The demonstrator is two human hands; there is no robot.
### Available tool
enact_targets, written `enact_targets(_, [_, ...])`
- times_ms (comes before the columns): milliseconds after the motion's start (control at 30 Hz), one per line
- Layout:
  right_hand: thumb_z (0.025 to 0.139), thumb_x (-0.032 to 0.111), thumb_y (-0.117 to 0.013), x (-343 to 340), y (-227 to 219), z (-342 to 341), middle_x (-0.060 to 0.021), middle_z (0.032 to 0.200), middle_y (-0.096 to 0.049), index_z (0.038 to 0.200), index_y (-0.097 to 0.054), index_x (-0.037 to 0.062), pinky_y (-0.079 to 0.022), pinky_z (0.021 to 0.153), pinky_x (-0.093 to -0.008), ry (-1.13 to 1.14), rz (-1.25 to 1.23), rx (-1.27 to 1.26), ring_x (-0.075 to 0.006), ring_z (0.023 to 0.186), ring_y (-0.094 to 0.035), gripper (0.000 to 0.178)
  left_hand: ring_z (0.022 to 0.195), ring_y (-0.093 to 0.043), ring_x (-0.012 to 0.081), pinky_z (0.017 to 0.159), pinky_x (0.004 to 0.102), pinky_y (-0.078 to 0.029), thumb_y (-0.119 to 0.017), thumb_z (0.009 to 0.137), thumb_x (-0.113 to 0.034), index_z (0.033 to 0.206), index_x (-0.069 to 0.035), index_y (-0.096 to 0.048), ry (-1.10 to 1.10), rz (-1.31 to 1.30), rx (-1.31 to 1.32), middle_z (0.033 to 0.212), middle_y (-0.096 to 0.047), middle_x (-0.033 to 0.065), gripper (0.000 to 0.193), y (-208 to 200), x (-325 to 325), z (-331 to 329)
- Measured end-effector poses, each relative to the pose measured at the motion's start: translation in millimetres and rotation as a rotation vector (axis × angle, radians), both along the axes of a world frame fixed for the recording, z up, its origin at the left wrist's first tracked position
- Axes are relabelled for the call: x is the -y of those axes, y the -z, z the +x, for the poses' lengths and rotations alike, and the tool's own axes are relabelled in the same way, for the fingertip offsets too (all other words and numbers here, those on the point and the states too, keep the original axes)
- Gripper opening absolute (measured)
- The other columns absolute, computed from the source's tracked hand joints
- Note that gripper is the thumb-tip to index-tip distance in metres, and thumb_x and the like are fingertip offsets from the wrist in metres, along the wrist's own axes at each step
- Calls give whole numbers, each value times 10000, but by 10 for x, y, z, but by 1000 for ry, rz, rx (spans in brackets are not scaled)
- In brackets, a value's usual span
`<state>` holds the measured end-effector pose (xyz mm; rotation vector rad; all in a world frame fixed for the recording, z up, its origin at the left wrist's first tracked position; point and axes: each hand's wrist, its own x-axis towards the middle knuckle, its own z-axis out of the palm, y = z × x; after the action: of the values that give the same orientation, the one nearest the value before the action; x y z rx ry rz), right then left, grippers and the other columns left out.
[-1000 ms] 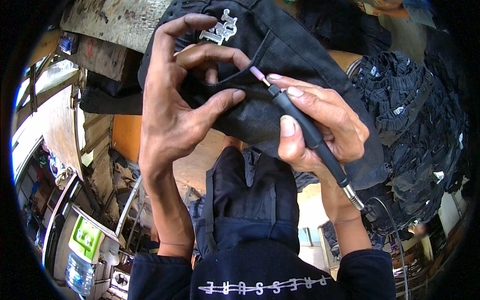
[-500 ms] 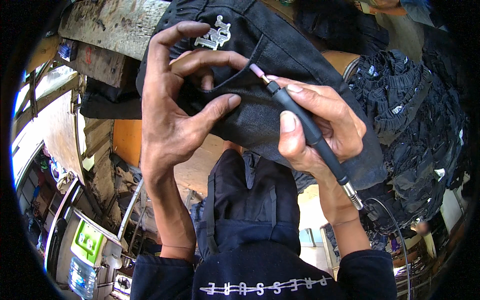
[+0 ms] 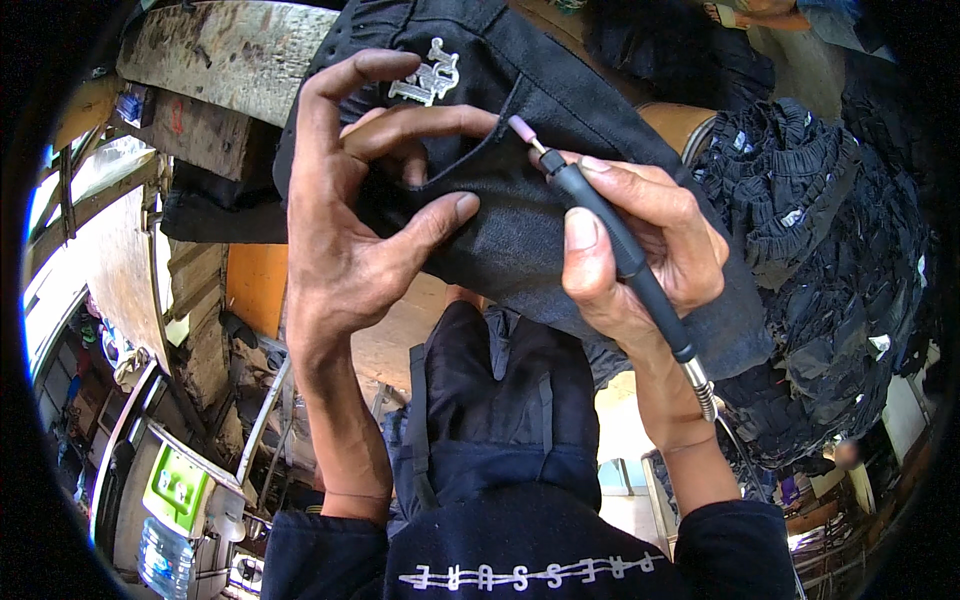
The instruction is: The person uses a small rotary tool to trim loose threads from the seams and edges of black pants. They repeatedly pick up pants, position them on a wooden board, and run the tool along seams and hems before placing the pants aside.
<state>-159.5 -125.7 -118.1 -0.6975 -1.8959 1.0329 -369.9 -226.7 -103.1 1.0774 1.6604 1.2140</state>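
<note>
A black garment (image 3: 500,250), which looks like trousers with a curved pocket edge (image 3: 470,160), is spread in front of me. My left hand (image 3: 350,220) lies over it with thumb and fingers apart. One fingertip touches the pocket edge, and other fingers reach partly into the opening, where their tips are hidden. My right hand (image 3: 650,240) grips a black pen-shaped rotary grinder (image 3: 610,225), tilted with its pink grinding stone (image 3: 521,129) at the upper left. The stone is beside the pocket edge; whether it touches the cloth I cannot tell. White lettering (image 3: 428,78) marks the garment above my left hand.
A big heap of dark garments (image 3: 810,260) stands at the right. Weathered wooden planks (image 3: 220,60) lie at the far left. A green tray (image 3: 178,485) and a clear plastic bottle (image 3: 165,555) are at the lower left. Another person's foot (image 3: 730,15) shows at the top right.
The grinder's stone has shifted slightly up and right, away from my left fingertip. My right hand moved a little with it. The left hand stays almost where it was.
</note>
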Motion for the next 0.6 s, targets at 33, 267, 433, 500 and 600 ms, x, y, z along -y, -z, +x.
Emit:
enact_targets(33, [882, 38, -792, -6, -7, 16, -226, 1032, -815, 1121, -711, -44, -677, 835, -365, -18, -2, 19, -290, 918, -830, 265, 1005, -634, 117, 923, 264, -455, -971, 782, -14, 1582, -37, -379, -1, 6, 5, 1295, -800, 142, 996, 4, -1, -1])
enact_targets(267, [980, 67, -779, 26, -62, 93, -259, 1153, -786, 1224, -663, -63, -667, 941, -375, -58, -72, 120, -295, 1057, -813, 299, 982, -611, 118, 915, 258, -451, -966, 789, -19, 1587, -34, -368, 3, 16, -1, 1318, -800, 137, 997, 16, -1, 8])
enact_targets(433, [980, 72, -788, 14, -36, 85, -251, 1148, -786, 1229, -677, -64, -665, 922, -355, -44, -37, 100, -286, 1041, -817, 305, 948, -586, 115, 903, 253, -450, -966, 784, -33, 1588, -43, -365, 10, -16, -17, 1344, -795, 134, 1004, -14, 3, 13])
enact_targets(500, [981, 68, -787, 18, -33, 82, -249, 1146, -787, 1236, -680, -65, -665, 916, -351, -44, -44, 105, -288, 1037, -819, 307, 946, -583, 114, 900, 252, -449, -964, 782, -36, 1587, -48, -366, 9, -20, -20, 1349, -793, 136, 1003, -25, 2, 14])
enact_targets(600, [985, 60, -780, 24, -11, 49, -248, 1138, -787, 1245, -680, -69, -665, 912, -348, -29, -50, 78, -292, 1034, -822, 308, 952, -583, 117, 902, 254, -448, -958, 783, -36, 1582, -52, -370, 7, -12, -12, 1361, -790, 140, 993, -20, -4, 20])
